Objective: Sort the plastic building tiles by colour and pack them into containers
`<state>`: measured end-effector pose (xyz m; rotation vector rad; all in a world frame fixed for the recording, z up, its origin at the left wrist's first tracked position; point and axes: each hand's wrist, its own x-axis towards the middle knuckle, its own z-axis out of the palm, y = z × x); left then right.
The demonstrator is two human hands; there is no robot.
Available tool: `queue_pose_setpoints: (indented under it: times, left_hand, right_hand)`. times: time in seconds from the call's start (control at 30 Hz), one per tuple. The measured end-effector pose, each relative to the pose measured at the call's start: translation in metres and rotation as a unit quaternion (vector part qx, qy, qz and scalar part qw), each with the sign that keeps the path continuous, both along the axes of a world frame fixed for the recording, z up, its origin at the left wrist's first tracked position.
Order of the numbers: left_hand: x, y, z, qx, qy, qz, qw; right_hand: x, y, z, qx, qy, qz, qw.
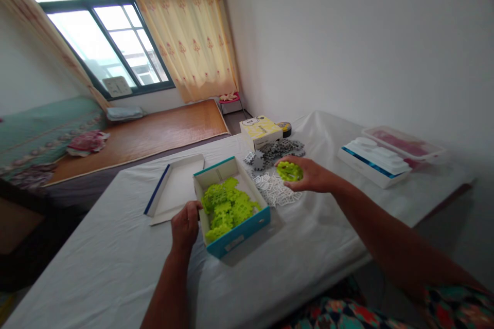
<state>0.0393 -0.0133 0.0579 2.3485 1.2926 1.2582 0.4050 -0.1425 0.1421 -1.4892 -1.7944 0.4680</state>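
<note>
A blue-sided cardboard box (pixel 247 226) sits on the white-covered table (pixel 116 257), filled with lime-green interlocking plastic pieces (pixel 227 205). My left hand (pixel 186 225) grips the box's left wall, fingers curled over its rim. My right hand (pixel 311 175) hovers to the right of the box, closed around a clump of green pieces (pixel 289 170). Below that hand lie a pile of white pieces (pixel 276 189) and, farther back, a pile of grey pieces (pixel 276 151).
The box's lid (pixel 173 190) lies open side up to the left. A yellow-and-white carton (pixel 260 132) and a small round tin (pixel 285 127) stand behind the piles. At the right are a white tray box (pixel 372 162) and a clear container (pixel 405 145). A bed is beyond the table.
</note>
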Motion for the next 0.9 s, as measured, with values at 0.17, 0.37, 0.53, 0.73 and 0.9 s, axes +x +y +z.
queue_pose_setpoints:
  times: [0.17,0.37,0.53,0.73,0.9]
  left_hand:
    - [0.004,-0.004,-0.002,-0.016,-0.015,-0.006,1.000]
    - [-0.035,0.029,0.003,0.087,-0.059,0.266,0.958]
    - [-0.083,0.065,-0.020,-0.069,-0.068,0.382,0.919]
    - [-0.085,0.076,-0.033,-0.126,-0.057,0.350,0.926]
    - [-0.080,0.060,-0.003,-0.038,-0.085,0.375,0.922]
  right_hand:
    - [-0.074,0.048,0.012,0.063,-0.034,0.111,0.991]
    - [-0.094,0.062,-0.021,0.148,-0.113,0.115,0.976]
    - [-0.083,0.047,-0.052,0.167,-0.077,0.023,0.983]
    - [-0.085,0.029,-0.076,0.154,-0.037,-0.018,0.987]
    - [-0.085,0.018,-0.086,0.140,-0.005,-0.031,0.990]
